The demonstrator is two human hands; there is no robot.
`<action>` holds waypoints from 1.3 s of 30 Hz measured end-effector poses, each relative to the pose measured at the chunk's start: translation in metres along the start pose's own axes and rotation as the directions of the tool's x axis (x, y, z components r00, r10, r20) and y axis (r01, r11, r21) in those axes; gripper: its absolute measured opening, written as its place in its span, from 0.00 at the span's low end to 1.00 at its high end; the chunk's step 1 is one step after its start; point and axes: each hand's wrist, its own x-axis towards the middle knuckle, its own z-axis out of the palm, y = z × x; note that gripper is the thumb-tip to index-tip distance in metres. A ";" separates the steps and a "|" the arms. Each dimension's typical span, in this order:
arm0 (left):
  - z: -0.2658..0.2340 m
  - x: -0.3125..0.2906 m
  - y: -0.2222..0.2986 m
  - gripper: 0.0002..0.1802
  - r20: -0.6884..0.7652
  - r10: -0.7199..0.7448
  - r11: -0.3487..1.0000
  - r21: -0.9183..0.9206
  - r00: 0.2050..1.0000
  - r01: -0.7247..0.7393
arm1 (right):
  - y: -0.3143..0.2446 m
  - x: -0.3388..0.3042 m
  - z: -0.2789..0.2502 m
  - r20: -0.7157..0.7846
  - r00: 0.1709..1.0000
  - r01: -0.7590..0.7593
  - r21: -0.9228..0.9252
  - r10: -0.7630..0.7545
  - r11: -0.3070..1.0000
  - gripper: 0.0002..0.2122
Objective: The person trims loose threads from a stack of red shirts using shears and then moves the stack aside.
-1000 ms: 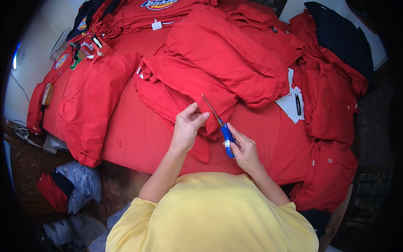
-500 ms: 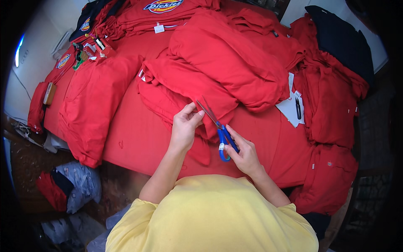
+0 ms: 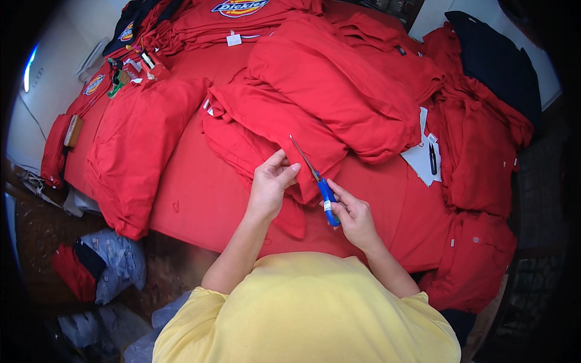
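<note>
My right hand is wrapped round the blue handles of a pair of scissors. Their blades lie together and slant up and away to the left, over a folded red garment. Close beside the blades is my left hand, its fingers curled and the thumb near the index finger at the garment's near edge. Whatever sits between those fingertips is too small to make out. A larger bundled red garment rests just beyond.
Red cloth covers the table. More red garments hang over its left edge, with others stacked at the right under dark clothing. Black thread snips lie on white paper. A wooden-backed brush is far left.
The scissors' blades have closed from slightly apart, and their handles have come together in my right hand. My left hand stays in nearly the same place.
</note>
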 end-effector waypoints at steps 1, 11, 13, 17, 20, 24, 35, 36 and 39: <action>0.000 0.000 -0.001 0.20 0.001 0.001 1.000 -0.007 1.000 -0.001 | 0.006 0.002 0.002 -0.037 0.987 0.155 -0.061 -0.157 0.986 0.23; -0.002 -0.002 -0.001 0.20 0.019 0.005 1.000 -0.001 1.000 -0.005 | 0.010 0.008 0.000 0.061 0.994 0.074 0.168 -0.086 0.983 0.21; -0.001 -0.002 -0.002 0.18 0.012 -0.008 1.000 -0.010 1.000 0.009 | 0.010 0.007 -0.003 0.098 0.994 0.006 0.376 -0.046 0.927 0.21; -0.006 0.003 -0.005 0.13 0.015 -0.080 0.990 -0.114 0.997 0.081 | 0.010 0.002 -0.008 -0.018 0.991 0.121 0.530 -0.132 0.840 0.20; -0.013 0.003 -0.006 0.12 0.038 -0.127 0.971 -0.198 0.991 0.132 | 0.009 -0.010 -0.010 -0.131 0.960 0.271 0.211 -0.247 0.939 0.23; -0.011 0.003 -0.010 0.13 0.047 -0.111 0.966 -0.231 0.993 0.119 | 0.021 -0.022 -0.010 -0.024 0.883 0.418 -0.411 -0.468 0.810 0.27; -0.006 0.003 -0.009 0.17 0.021 -0.058 0.967 -0.246 0.998 0.061 | 0.031 -0.024 0.001 -0.012 0.881 0.424 -0.423 -0.473 0.800 0.26; -0.004 0.002 -0.008 0.17 0.014 -0.064 0.967 -0.247 0.998 0.066 | 0.031 -0.023 0.001 -0.017 0.881 0.428 -0.394 -0.472 0.813 0.25; -0.001 0.001 -0.008 0.17 0.001 -0.063 0.965 -0.254 0.998 0.061 | 0.031 -0.025 0.001 -0.023 0.933 0.339 -0.277 -0.359 0.899 0.24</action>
